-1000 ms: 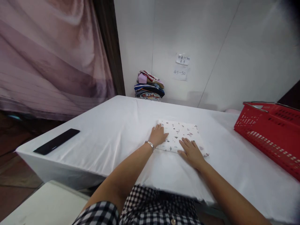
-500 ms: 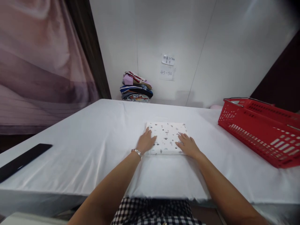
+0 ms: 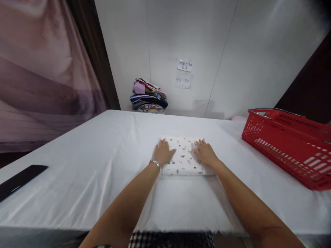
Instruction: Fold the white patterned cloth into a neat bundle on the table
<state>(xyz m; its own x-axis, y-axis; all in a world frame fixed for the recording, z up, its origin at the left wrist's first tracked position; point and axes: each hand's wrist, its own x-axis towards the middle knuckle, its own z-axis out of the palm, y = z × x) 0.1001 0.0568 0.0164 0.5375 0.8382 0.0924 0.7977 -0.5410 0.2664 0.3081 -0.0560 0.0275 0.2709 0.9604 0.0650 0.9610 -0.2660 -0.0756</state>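
Observation:
A white folded cloth with small grey printed figures lies flat in front of me on the white-covered table. My left hand rests on its left side, fingers extended and thumb pointing inward. On the right side of the cloth lies my right hand, palm down with the fingers spread. Both palms touch the top of the fabric, and neither hand grips anything. A silvery bracelet circles my left wrist.
A red plastic basket with metal handles stands at the right. A dark flat slab lies near the left edge. Behind the table's far edge, a stack of folded fabrics sits by the wall. A pinkish curtain hangs at the left.
Both hands have slid slightly over the cloth, the right one toward its far edge. The cloth appears a little lower in view, and the camera view has shifted slightly.

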